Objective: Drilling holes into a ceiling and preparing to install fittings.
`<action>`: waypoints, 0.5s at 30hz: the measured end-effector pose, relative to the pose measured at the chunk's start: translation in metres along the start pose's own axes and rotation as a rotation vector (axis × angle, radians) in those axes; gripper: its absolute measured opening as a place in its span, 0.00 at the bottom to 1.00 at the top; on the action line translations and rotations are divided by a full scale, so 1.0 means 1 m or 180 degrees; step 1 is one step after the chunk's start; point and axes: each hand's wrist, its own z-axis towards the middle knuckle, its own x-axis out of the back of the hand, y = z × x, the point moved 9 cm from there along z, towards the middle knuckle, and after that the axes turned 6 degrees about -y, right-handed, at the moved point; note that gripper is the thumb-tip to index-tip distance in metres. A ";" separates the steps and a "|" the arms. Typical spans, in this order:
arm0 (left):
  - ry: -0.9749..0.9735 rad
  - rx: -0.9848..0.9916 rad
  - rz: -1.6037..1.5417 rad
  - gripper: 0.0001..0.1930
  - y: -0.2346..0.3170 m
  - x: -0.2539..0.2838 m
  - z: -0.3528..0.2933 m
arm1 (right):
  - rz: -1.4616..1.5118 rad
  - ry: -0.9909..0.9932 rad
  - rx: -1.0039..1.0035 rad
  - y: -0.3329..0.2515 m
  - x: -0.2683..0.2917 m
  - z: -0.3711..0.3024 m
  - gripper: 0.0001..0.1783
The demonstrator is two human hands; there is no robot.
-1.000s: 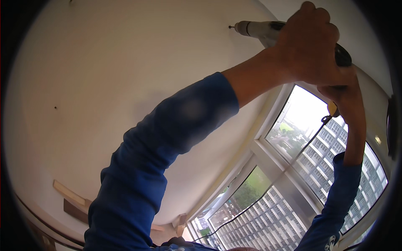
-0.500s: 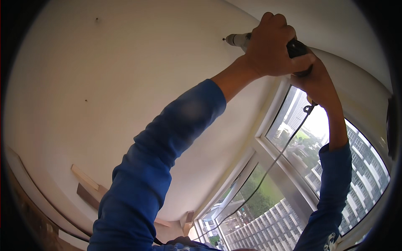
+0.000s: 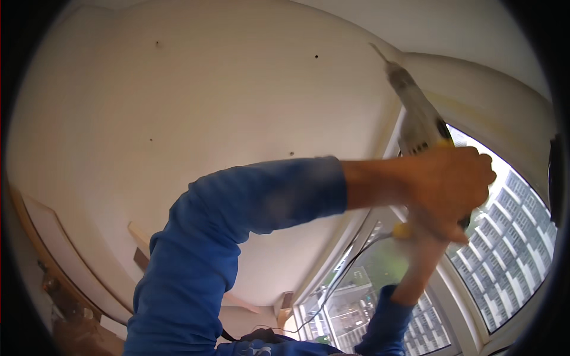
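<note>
I look up at a white ceiling (image 3: pixel 225 107). Both my hands hold a corded power drill (image 3: pixel 417 117), white and grey with yellow parts. Its bit (image 3: pixel 378 51) points up and left, a little away from the ceiling. My left hand (image 3: pixel 448 181), at the end of a blue sleeve crossing from the lower left, wraps around the drill's grip. My right hand (image 3: pixel 440 233) comes up from below and holds the handle's underside, mostly hidden by the left hand. A black cable (image 3: pixel 347 267) hangs down from the handle.
Small dark holes dot the ceiling (image 3: pixel 316 57), (image 3: pixel 157 43). A large window (image 3: pixel 510 249) fills the right side, with tall buildings outside. A cream beam (image 3: pixel 481 77) runs above the window. Wooden boards (image 3: pixel 141 240) lean at the lower left.
The drill's bit was at a hole in the ceiling. It has since come away, and the drill and both hands have dropped lower and to the right.
</note>
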 end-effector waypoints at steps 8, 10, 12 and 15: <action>0.3173 0.4691 -0.3625 0.18 -0.063 -0.113 -0.328 | 0.4128 0.0034 -0.2364 0.093 -0.024 -0.163 0.27; 0.4400 0.6280 -0.4283 0.13 0.004 -0.220 -0.515 | 0.4460 -0.0056 -0.2405 0.098 -0.031 -0.190 0.24; 0.3787 0.6707 -0.4920 0.14 0.103 -0.266 -0.754 | 0.4788 -0.0372 -0.2335 0.064 -0.061 -0.188 0.21; 0.4698 0.7158 -0.5222 0.14 0.132 -0.314 -0.604 | 0.4530 -0.0131 -0.2201 0.090 -0.013 -0.203 0.21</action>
